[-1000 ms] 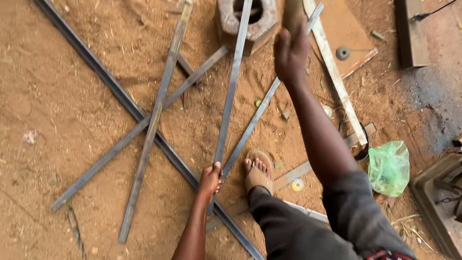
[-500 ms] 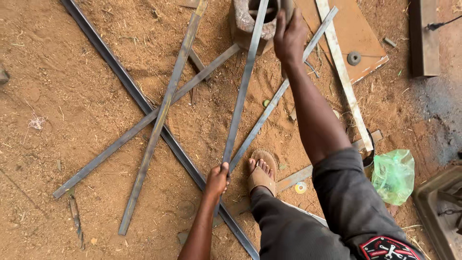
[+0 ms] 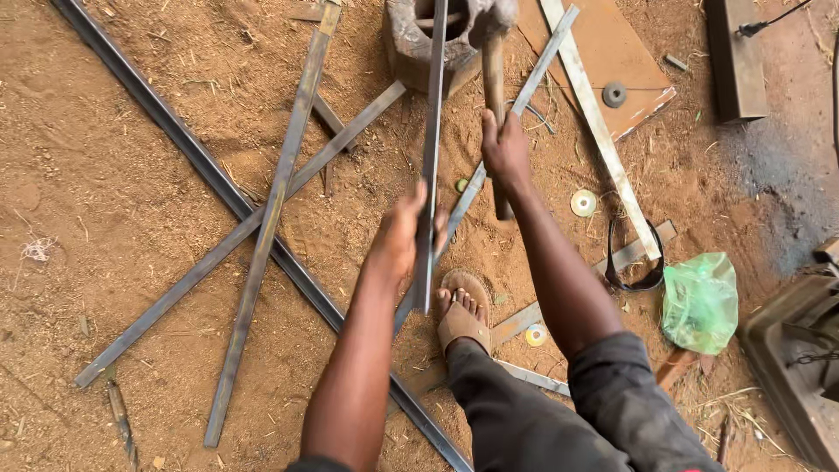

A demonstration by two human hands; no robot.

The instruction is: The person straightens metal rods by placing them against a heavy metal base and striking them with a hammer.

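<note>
1. The left hand [image 3: 398, 240] is closing around the near end of a flat steel strip [image 3: 430, 149], lifting it off the ground
2. The strip's far end is lying across a grey anvil block [image 3: 411, 44] at the far middle
3. The right hand [image 3: 505, 149] is gripping a hammer [image 3: 494, 87] by its wooden handle, its head sitting over the block just right of the strip
4. More steel bars [image 3: 271, 210] are lying crossed on the dirt to the left
</note>
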